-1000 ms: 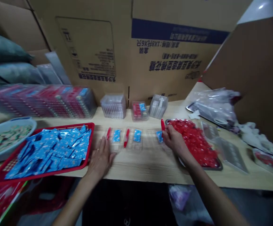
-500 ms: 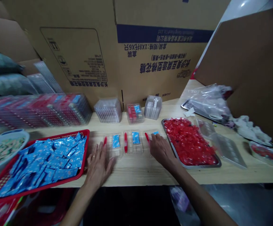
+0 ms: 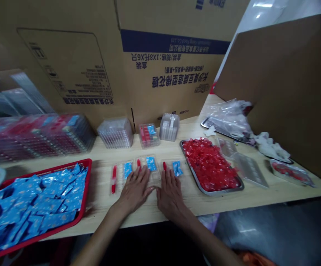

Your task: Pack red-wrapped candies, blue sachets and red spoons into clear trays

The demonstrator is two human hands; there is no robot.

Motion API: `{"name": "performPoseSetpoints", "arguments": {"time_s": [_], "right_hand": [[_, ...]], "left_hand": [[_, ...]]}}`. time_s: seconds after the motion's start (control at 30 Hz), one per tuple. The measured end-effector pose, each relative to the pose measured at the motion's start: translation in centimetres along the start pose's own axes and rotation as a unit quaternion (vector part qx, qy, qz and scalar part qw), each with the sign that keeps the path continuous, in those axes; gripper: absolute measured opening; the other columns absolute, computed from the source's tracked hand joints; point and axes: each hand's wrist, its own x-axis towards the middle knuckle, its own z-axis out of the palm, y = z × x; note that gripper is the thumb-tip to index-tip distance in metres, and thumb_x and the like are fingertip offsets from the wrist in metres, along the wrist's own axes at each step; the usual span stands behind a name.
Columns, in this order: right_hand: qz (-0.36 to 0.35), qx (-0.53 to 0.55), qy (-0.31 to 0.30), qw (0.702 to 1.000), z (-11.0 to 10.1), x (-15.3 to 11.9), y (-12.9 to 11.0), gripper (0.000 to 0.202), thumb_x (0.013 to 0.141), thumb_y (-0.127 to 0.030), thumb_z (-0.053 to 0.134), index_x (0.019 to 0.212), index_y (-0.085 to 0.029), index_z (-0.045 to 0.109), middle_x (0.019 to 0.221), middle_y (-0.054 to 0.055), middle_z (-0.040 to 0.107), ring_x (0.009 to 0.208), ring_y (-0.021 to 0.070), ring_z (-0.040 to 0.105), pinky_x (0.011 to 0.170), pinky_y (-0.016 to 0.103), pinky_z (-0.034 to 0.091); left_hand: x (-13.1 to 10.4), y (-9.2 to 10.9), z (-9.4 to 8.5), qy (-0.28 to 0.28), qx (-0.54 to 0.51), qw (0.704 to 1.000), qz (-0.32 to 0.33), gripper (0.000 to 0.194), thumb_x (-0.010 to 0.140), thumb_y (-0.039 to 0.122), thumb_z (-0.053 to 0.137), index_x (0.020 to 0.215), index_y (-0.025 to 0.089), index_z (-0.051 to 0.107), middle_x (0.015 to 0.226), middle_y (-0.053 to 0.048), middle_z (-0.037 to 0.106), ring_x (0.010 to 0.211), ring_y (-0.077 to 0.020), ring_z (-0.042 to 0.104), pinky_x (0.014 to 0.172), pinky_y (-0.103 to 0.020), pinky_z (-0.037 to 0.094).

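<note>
Three clear plastic trays lie in a row on the wooden table, each with a red stick-like piece and a blue sachet. My left hand [image 3: 135,188] lies flat with fingers stretched over the middle tray [image 3: 155,178], partly covering its red piece. At its left is the left tray [image 3: 118,187], with its red piece [image 3: 114,179] and blue sachet [image 3: 127,169] in plain sight. My right hand [image 3: 171,192] rests with fingers extended on the right tray [image 3: 184,181], just below the red piece [image 3: 164,166] and beside the blue sachet [image 3: 177,168].
A red basket of blue sachets [image 3: 47,195] stands at left; a metal tray of red-wrapped pieces [image 3: 209,162] at right. Behind are packed trays [image 3: 35,136], stacked clear trays [image 3: 115,133] and a large carton [image 3: 171,85]. Clear lids [image 3: 249,168] lie at far right.
The view has shifted right. My left hand has moved right from beside the basket onto the middle tray. My right hand has drawn back from the right tray's red piece and flattened.
</note>
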Motion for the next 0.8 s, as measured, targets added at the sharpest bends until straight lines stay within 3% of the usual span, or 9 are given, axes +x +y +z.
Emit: {"name": "performPoseSetpoints", "arguments": {"time_s": [0.17,0.4,0.53,0.63,0.73,0.8], "right_hand": [[-0.008,0.027,-0.054,0.998,-0.7,0.5,0.7,0.067,0.095,-0.024,0.040,0.155,-0.002,0.022,0.164,0.019,0.007,0.153,0.0326,0.006,0.120,0.053,0.018],[0.000,0.032,-0.030,0.999,0.6,0.0,0.7,0.065,0.096,-0.026,0.038,0.155,-0.004,0.025,0.164,0.017,0.007,0.152,0.0340,0.007,0.118,0.054,0.021],[-0.018,0.011,0.008,1.000,1.1,-1.0,1.6,0.060,0.094,-0.021,0.036,0.152,-0.005,0.035,0.162,0.020,0.021,0.150,0.0352,0.019,0.113,0.056,0.027],[-0.082,0.013,0.101,0.991,1.4,-0.8,2.8,0.065,0.098,-0.026,0.034,0.159,-0.014,0.015,0.161,0.018,0.027,0.147,0.0364,0.028,0.106,0.057,0.036],[-0.174,0.045,0.149,0.972,1.9,-0.7,3.0,0.070,0.096,-0.028,0.042,0.159,-0.022,0.013,0.158,0.019,0.032,0.138,0.0395,0.042,0.097,0.054,0.043],[-0.232,0.089,0.156,0.956,2.2,-1.6,2.2,0.072,0.095,-0.023,0.046,0.159,-0.028,0.014,0.152,0.017,0.042,0.131,0.0377,0.049,0.095,0.051,0.046]], "left_hand": [[1.6,-0.1,0.5,0.032,0.012,0.999,0.009,0.066,0.098,0.057,0.035,0.150,0.016,0.041,0.159,-0.015,0.035,0.148,-0.0344,0.028,0.116,-0.054,0.027],[3.9,0.7,1.0,-0.007,-0.032,0.999,0.035,0.064,0.093,0.050,0.049,0.145,0.012,0.047,0.148,-0.020,0.050,0.144,-0.0368,0.036,0.114,-0.053,0.033],[1.6,2.2,-0.2,0.037,-0.096,0.994,0.032,0.065,0.091,0.052,0.055,0.143,0.013,0.045,0.147,-0.023,0.048,0.143,-0.0358,0.037,0.113,-0.053,0.037],[-1.0,2.1,-2.3,0.149,-0.107,0.982,0.034,0.063,0.093,0.050,0.054,0.144,0.015,0.042,0.152,-0.022,0.042,0.147,-0.0348,0.030,0.114,-0.054,0.036],[-4.4,-1.1,-5.6,0.259,-0.066,0.964,-0.008,0.043,0.095,0.036,0.052,0.135,0.018,0.052,0.145,-0.018,0.052,0.141,-0.0293,0.041,0.113,-0.049,0.039],[-7.4,-5.3,-8.4,0.293,-0.042,0.951,-0.093,0.033,0.095,0.027,0.051,0.127,0.019,0.059,0.137,-0.014,0.058,0.132,-0.0261,0.051,0.110,-0.046,0.042]]}}
